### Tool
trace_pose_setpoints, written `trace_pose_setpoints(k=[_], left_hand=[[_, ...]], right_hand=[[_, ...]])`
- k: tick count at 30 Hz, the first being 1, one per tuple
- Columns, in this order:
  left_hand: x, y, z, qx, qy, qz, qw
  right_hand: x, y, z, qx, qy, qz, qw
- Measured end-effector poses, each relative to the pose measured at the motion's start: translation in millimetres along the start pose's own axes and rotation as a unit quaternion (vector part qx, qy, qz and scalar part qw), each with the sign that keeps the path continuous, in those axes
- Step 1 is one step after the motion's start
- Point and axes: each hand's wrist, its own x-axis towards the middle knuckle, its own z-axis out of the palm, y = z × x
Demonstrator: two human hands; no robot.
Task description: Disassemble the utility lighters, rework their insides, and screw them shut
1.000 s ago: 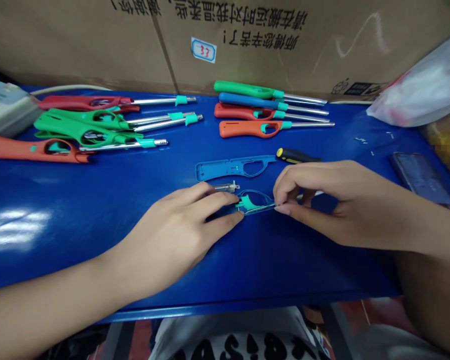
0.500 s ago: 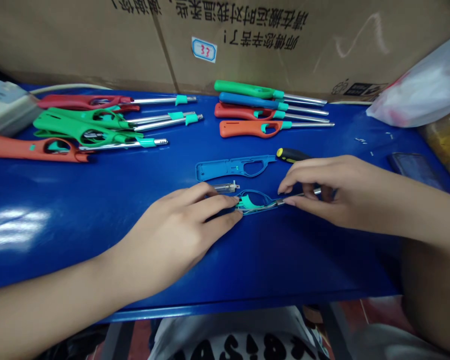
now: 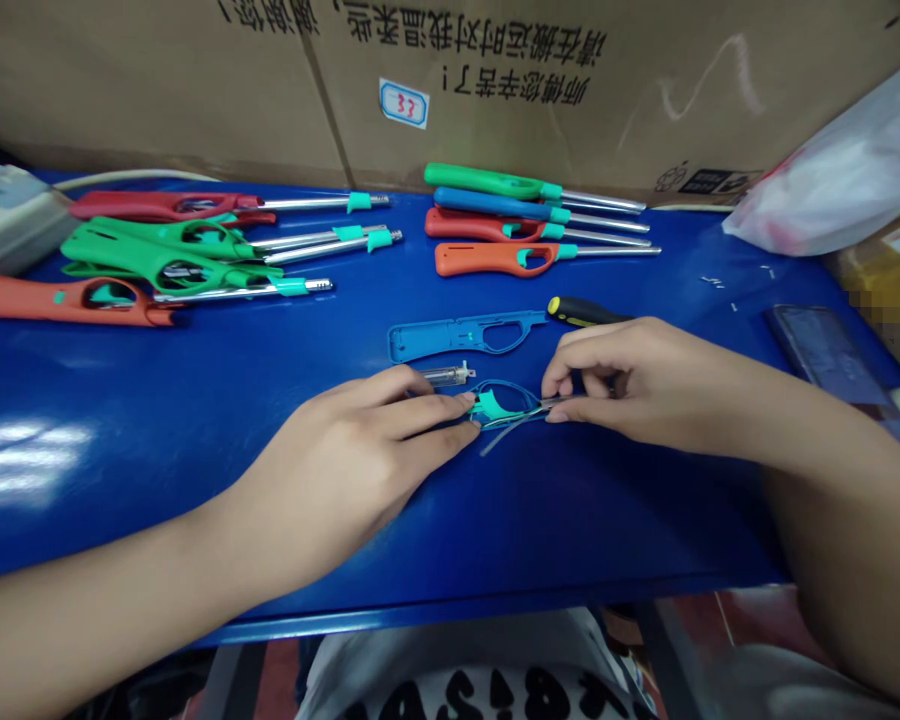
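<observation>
An opened blue lighter body with a teal trigger [image 3: 504,405] lies on the blue table [image 3: 195,400] between my hands. My left hand [image 3: 360,455] lies flat over its handle end, fingertips pressing beside the trigger. My right hand [image 3: 622,375] pinches the metal tube at the lighter's front end. A thin tube or wire pokes out below the body. Just behind lie the loose blue shell half [image 3: 465,335] and a small clear gas cartridge [image 3: 446,376]. A black and yellow screwdriver [image 3: 581,312] rests behind my right hand.
Several finished long lighters [image 3: 525,225] lie in a row at the back centre; a pile of green, red and orange ones [image 3: 165,260] sits back left. Cardboard boxes [image 3: 495,80] wall the rear. A plastic bag [image 3: 840,180] and a phone [image 3: 825,350] are at right, a grey box [image 3: 7,215] far left.
My right hand slid right along the metal tube, then came back left to the lighter's front end. A thin tube now sticks out below the body. My left hand stayed put.
</observation>
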Motion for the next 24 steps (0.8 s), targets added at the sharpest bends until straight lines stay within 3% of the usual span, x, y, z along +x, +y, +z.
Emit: trace_pose_setpoints(k=[5, 12, 24], left_hand=[[-0.8, 0.9, 0.4, -0.001, 0.009, -0.003, 1.0], [-0.8, -0.6, 2.0, -0.002, 0.016, -0.006, 1.0], [-0.7, -0.7, 2.6, 0.002, 0.017, -0.003, 1.0]], right_hand=[[0.7, -2.2, -0.7, 0.015, 0.009, -0.007, 1.0], [-6.6, -1.2, -2.8, -0.048, 0.021, -0.158, 0.986], [-10.2, -1.1, -1.5, -0.096, 0.0, -0.15, 0.984]])
